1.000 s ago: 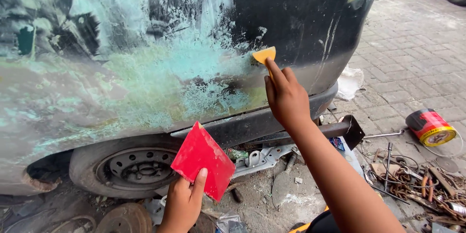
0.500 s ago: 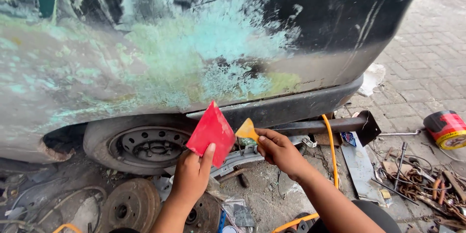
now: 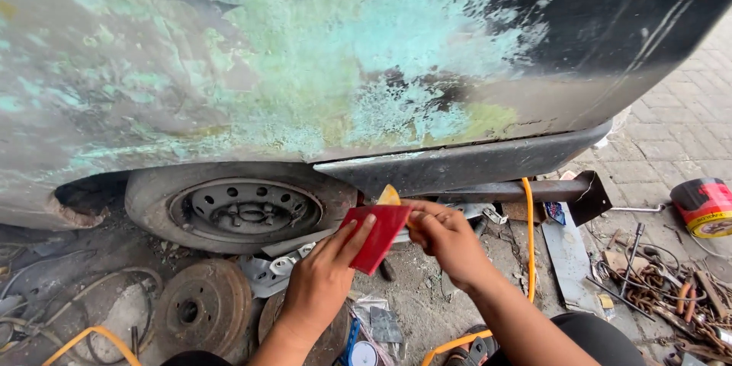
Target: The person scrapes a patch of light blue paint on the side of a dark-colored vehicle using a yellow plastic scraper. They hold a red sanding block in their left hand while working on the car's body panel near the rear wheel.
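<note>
My left hand (image 3: 324, 278) holds a flat red plastic board (image 3: 375, 238) tilted in front of me. My right hand (image 3: 446, 238) grips a small yellow spreader (image 3: 389, 196) and presses it against the board's upper edge. Both hands meet low, in front of the car's sill. Above them is the car body panel (image 3: 343, 84), sanded and patched with pale green and turquoise filler over black paint. The wheel (image 3: 240, 206) sits just left of my hands.
A brake drum (image 3: 200, 306) and metal parts lie on the ground at lower left. A yellow hose (image 3: 528, 236) runs past a dark metal bar (image 3: 526, 189). A red and yellow tin (image 3: 705, 206) and rusty scrap (image 3: 671, 286) sit on the paving at right.
My right hand came down from the panel with the yellow spreader and now meets the red board. My left hand raised the board slightly. The view shifted left and lower.
</note>
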